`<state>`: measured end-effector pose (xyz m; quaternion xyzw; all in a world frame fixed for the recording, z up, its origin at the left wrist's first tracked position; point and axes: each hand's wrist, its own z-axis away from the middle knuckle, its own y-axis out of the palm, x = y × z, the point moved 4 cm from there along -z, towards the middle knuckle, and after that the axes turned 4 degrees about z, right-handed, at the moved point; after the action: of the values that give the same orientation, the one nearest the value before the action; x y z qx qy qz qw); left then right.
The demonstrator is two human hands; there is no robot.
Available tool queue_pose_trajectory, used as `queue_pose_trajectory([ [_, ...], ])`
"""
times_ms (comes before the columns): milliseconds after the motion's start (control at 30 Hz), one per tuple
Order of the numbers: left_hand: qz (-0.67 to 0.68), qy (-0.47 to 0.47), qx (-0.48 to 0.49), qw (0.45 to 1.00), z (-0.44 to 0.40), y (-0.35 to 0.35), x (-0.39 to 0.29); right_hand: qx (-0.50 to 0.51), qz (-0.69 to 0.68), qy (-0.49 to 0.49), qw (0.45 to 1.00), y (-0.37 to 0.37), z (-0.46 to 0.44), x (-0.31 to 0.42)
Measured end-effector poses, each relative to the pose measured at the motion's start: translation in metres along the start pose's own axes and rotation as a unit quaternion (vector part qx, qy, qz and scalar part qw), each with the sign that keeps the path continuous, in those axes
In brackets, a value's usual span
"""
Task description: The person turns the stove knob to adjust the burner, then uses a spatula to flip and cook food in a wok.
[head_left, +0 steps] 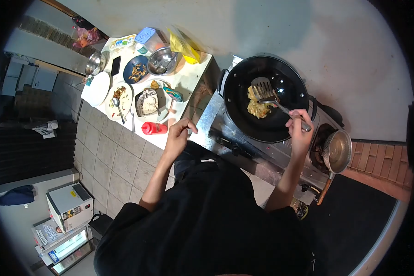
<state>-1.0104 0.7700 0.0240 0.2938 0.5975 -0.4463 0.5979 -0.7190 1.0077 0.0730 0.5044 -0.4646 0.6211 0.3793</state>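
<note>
My right hand [300, 126] is wrapped round the handle of a slotted spatula [262, 88]. The spatula's head is inside a large black wok [244, 125], against a yellowish fried food piece [258, 110] that looks like egg. My left hand [178, 134] hovers at the table's edge with its fingers curled in, and nothing shows in it. Beside it is a red bottle [154, 128], apart from the fingers. The wok sits on a metal gas stove [221, 120].
A small pan [339, 149] with a wooden handle sits on the right burner. On the white table [188, 76] are a steel bowl [163, 61], a blue plate [132, 77] of food, a white plate [111, 108] with a spoon, a container [147, 102] and a yellow bag [183, 45].
</note>
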Motion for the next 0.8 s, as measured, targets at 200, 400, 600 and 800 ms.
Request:
queue_pose_trajectory([
  [200,0.053,0.026,-0.031,0.998,0.0,-0.016,-0.01,-0.02,-0.141,0.069,0.987,0.009,0.013,0.001],
  [400,0.085,-0.002,0.032,0.996,-0.007,-0.04,-0.011,-0.108,-0.154,0.059,0.98,0.02,0.055,0.002],
  [600,0.079,0.039,0.113,0.99,-0.024,-0.05,0.003,-0.165,-0.144,0.086,0.972,0.017,0.105,0.016],
  [800,0.106,0.007,0.145,0.984,-0.031,-0.028,0.021,-0.186,-0.228,0.088,0.952,0.017,0.136,0.014],
])
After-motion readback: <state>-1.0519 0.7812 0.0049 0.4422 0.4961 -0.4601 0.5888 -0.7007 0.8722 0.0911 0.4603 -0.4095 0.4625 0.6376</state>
